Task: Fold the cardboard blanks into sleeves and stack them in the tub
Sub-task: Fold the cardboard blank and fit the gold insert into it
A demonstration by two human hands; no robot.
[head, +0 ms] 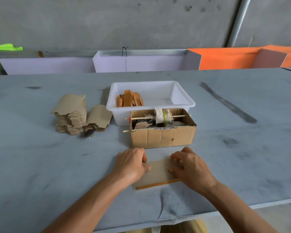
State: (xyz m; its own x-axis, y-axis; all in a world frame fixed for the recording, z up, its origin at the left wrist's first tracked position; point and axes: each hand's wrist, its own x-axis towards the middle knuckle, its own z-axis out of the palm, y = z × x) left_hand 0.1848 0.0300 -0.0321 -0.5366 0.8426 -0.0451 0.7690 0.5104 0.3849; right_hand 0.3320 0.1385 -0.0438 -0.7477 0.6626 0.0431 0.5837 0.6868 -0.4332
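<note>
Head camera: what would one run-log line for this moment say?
step: folding | left hand: on cardboard blank | right hand: on blank | tub: some sleeves inside | blank stacks: left of tub

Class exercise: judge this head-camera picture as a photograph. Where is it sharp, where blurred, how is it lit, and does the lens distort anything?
Head view: soft, even light, faint shadows, no glare; the white tub and cardboard box are sharp; the left hand, right hand and cardboard blank look slightly motion-blurred; wide-angle distortion bows the table edges and spreads the forearms.
</note>
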